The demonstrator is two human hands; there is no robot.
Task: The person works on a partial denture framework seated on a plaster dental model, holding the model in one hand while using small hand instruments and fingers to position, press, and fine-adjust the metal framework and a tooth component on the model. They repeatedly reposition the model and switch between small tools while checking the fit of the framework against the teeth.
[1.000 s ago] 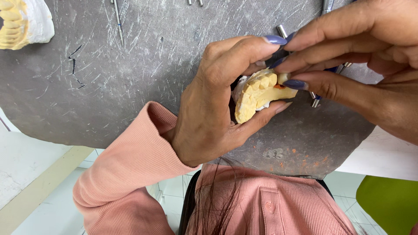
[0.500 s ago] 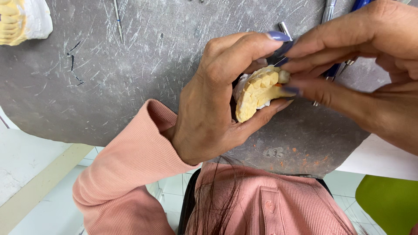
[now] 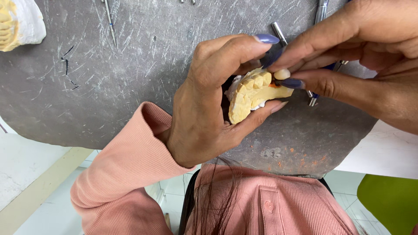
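Bright, even, diffuse light, no glare. Soft shadow under left hand (image 3: 209,104) on grey mat (image 3: 109,87). Focus sharp centre; hair at bottom edge blurred.

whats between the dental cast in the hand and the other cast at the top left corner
In the head view, only bare scratched grey mat lies between the yellow dental cast held in the left hand and the second cast; a thin metal tool lies above that stretch.

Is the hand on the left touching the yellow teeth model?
Touching. The head view shows the left hand gripping the yellow teeth model, its thumb pressed under it and a finger curled over the top.
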